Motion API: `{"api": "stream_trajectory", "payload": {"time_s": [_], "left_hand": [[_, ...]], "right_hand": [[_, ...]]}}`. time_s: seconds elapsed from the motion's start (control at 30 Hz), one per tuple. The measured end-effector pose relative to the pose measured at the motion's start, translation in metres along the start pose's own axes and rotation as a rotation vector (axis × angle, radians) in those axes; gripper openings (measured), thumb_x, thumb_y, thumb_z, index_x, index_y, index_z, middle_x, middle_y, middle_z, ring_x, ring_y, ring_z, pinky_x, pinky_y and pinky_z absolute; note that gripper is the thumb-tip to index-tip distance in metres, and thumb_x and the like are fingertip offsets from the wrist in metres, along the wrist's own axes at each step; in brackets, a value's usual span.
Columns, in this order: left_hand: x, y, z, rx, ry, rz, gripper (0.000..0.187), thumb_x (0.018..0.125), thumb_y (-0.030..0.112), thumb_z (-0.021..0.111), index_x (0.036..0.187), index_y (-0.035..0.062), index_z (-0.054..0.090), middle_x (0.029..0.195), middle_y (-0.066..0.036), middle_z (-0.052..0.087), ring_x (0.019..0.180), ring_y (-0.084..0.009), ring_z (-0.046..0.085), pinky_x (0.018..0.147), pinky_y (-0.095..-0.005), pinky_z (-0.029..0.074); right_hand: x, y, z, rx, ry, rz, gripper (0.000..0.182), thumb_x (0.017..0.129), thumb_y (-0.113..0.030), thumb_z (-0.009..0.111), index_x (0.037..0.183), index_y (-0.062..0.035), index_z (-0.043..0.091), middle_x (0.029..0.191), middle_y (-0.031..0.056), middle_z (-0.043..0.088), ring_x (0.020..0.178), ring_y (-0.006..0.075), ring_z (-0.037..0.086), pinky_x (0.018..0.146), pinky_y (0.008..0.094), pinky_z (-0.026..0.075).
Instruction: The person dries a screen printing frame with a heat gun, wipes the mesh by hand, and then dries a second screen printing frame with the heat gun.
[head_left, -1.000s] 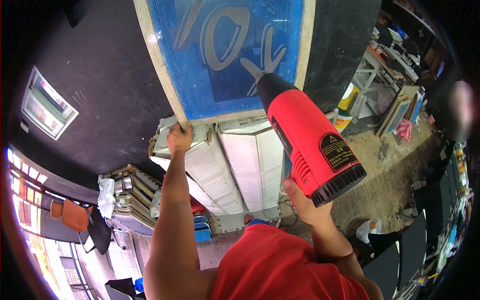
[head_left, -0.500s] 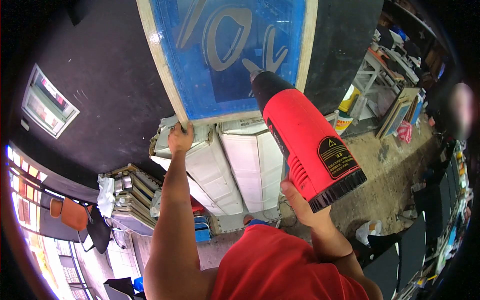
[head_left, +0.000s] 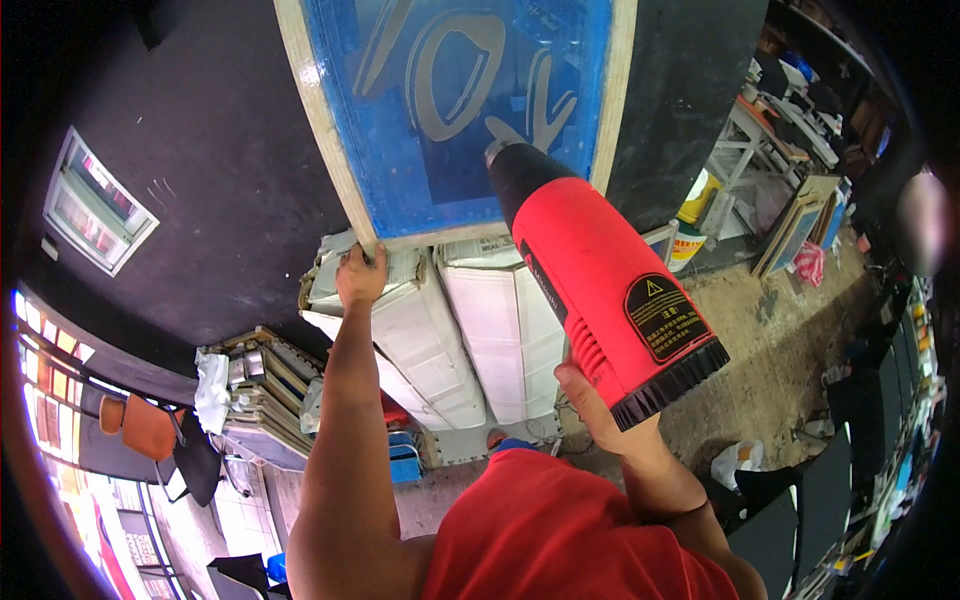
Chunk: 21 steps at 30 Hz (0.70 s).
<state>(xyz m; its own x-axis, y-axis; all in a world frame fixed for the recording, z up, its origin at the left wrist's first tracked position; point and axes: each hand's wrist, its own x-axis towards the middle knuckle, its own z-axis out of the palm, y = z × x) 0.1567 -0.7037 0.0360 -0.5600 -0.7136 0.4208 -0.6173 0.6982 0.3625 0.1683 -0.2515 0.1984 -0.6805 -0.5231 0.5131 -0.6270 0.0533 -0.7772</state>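
A red and black heat gun (head_left: 605,265) is in my right hand (head_left: 605,410), which grips its handle below the ribbed black rear cap. Its metal nozzle points up and left at the blue mesh of a wood-edged screen-printing frame (head_left: 470,110). Large pale lettering shows in the mesh. My left hand (head_left: 362,277) grips the frame's lower left corner, thumb and fingers at the wooden edge. Under the frame stand two tall white cardboard boxes (head_left: 420,345), side by side. The handle and most of my right fingers are hidden behind the heat gun.
A black wall (head_left: 200,150) rises behind the frame. Stacked frames (head_left: 265,395) stand at left, near an orange chair (head_left: 140,425). On the right are paint buckets (head_left: 690,225), leaning boards (head_left: 800,225) and a white plastic bag (head_left: 738,462) on the concrete floor.
The heat gun and my right hand have shifted slightly left. My left hand and the frame look unmoved.
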Motion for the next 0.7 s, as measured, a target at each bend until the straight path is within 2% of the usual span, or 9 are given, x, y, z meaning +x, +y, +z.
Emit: {"api": "stream_trajectory", "payload": {"time_s": [0.27,0.37,0.43,0.53,0.7], "left_hand": [[0.001,0.002,-0.002,0.004,-0.026,-0.029,0.05,0.091,0.051,0.056,0.104,0.0024,0.063,0.099,-0.02,0.069,0.1,-0.0402,0.063,0.086,-0.0516,0.05],[0.0,0.001,-0.001,0.004,-0.033,-0.029,0.051,0.091,0.051,0.056,0.104,0.0025,0.063,0.1,-0.021,0.068,0.1,-0.0401,0.063,0.087,-0.0513,0.05],[0.0,0.0,0.0,-0.004,0.017,0.014,0.05,0.092,0.052,0.054,0.103,0.0034,0.063,0.095,-0.022,0.068,0.094,-0.0414,0.065,0.083,-0.0519,0.051],[0.001,-0.001,0.001,0.002,0.028,0.023,0.05,0.092,0.052,0.054,0.103,0.0035,0.063,0.096,-0.022,0.068,0.094,-0.0415,0.065,0.083,-0.0518,0.051],[0.001,0.001,-0.001,-0.008,-0.027,-0.019,0.05,0.091,0.051,0.056,0.105,0.004,0.064,0.099,-0.022,0.068,0.098,-0.0407,0.064,0.085,-0.0519,0.05]], "right_hand": [[-0.009,0.01,0.002,-0.063,0.047,0.022,0.014,0.086,-0.002,0.071,0.096,-0.0007,0.061,0.08,0.0032,0.058,0.067,0.0121,0.054,0.059,0.0271,0.044],[-0.009,0.011,0.002,-0.083,0.066,0.034,0.013,0.085,-0.002,0.072,0.094,-0.001,0.062,0.079,0.0035,0.059,0.068,0.0129,0.055,0.061,0.0277,0.045],[-0.007,0.016,0.004,-0.042,0.153,-0.03,0.013,0.085,-0.002,0.072,0.093,-0.0013,0.062,0.079,0.0037,0.059,0.069,0.0139,0.056,0.063,0.0284,0.046],[-0.012,0.021,0.005,-0.027,0.15,0.021,0.014,0.085,-0.003,0.073,0.094,-0.0014,0.062,0.08,0.0039,0.059,0.071,0.015,0.057,0.065,0.0291,0.047],[-0.009,0.016,0.006,-0.029,0.172,-0.023,0.014,0.085,-0.003,0.073,0.093,-0.0016,0.062,0.081,0.0043,0.061,0.071,0.0154,0.057,0.065,0.0293,0.047]]}}
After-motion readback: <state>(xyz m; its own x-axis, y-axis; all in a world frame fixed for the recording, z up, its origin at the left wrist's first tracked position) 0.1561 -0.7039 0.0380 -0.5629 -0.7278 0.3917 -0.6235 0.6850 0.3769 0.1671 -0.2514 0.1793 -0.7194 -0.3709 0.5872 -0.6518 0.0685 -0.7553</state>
